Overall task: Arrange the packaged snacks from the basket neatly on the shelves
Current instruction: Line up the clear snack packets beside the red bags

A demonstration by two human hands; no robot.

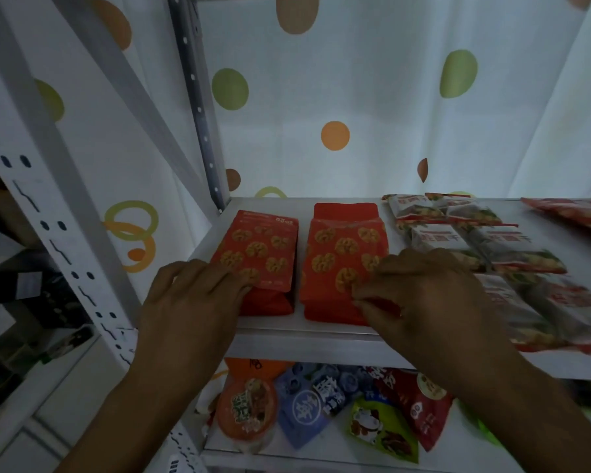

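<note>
Two red snack bags printed with walnuts lie side by side on a white shelf (pixel 321 331). My left hand (pixel 195 302) rests flat on the near end of the left red bag (pixel 258 247), fingers spread. My right hand (pixel 423 298) lies on the near right corner of the right red bag (pixel 342 254), fingertips pinching its edge. To the right, several red-and-white snack packets (pixel 512 247) lie in rows on the same shelf. No basket is in view.
A grey upright post (pixel 202 107) stands at the shelf's back left, a white perforated post (pixel 65 264) nearer left. Behind hangs a dotted white curtain (pixel 355 97). The shelf below holds an orange tub (pixel 246 409), blue packets (pixel 307 404), a green packet (pixel 379 430) and a red packet (pixel 420 404).
</note>
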